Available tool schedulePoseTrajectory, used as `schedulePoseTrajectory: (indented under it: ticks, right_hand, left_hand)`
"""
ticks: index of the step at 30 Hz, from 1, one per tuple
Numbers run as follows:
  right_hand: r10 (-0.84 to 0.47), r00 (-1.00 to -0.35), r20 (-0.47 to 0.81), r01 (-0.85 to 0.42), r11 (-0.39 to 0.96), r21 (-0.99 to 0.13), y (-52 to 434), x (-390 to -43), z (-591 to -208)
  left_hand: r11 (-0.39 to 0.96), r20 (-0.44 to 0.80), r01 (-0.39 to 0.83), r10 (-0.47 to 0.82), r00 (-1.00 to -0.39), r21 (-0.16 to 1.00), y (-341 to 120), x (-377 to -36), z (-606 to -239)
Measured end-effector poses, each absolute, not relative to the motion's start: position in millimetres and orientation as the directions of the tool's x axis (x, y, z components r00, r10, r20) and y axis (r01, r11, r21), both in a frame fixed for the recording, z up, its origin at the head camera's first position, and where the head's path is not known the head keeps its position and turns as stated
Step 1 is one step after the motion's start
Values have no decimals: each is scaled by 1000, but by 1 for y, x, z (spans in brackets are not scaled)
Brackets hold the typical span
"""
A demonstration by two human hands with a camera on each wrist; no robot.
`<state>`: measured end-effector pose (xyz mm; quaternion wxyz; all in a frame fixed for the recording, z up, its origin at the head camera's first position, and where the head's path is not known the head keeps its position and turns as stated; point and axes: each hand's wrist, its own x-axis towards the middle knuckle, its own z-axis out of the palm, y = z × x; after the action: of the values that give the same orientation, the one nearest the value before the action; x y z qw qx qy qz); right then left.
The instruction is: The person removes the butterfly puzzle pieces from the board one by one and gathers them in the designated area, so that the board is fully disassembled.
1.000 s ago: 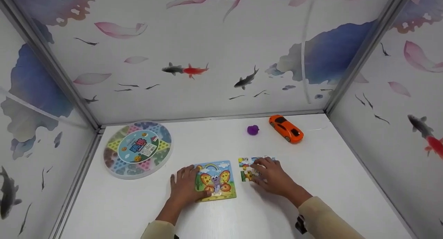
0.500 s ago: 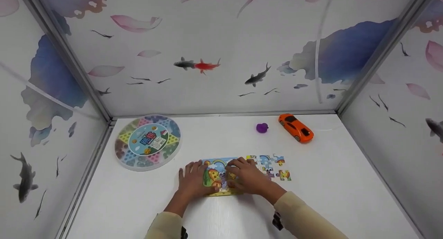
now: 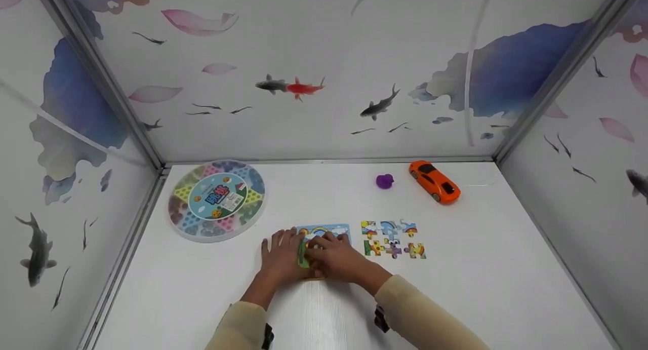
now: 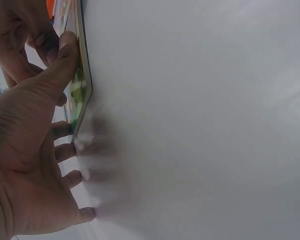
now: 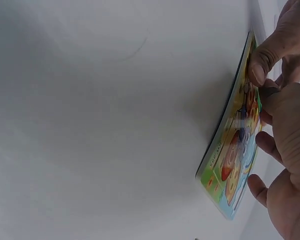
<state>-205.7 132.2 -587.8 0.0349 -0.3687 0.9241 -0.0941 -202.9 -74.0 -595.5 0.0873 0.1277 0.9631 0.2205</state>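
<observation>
Left hand (image 3: 280,256) lies flat, fingers spread, thumb pressing the left edge of the butterfly puzzle board (image 3: 324,231). Right hand (image 3: 336,259) covers the board's middle, fingers bent onto its face; grip on a piece cannot be told. Loose puzzle pieces (image 3: 393,239) sit just right of it; purple blob (image 3: 385,181) and orange toy car (image 3: 434,181) lie beyond.

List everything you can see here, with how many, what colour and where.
puzzle board: one, butterfly picture, front centre of the table, under both hands
loose puzzle pieces: six, multicoloured, two rows right of the board
toy car: one, orange, back right
small purple thing: one, left of the car
round game box: one, multicoloured, back left
table: one, white
walls: white, fish and petal print
left hand: on the board's left edge
right hand: on the board
</observation>
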Motion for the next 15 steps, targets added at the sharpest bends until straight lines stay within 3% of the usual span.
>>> schedulePoseTrajectory:
  ticks: [10,15]
  right_hand:
    - [-677,-733,-60,-664,732,-153,121,-208,-587]
    - [-669,-738,-91,-647,739,-186,114,-210,-583]
  left_hand:
    - [877,-105,212,282,-953,432,-73,-207,-597]
    - [871,-92,225,292,-952,437,-74,-207,-597]
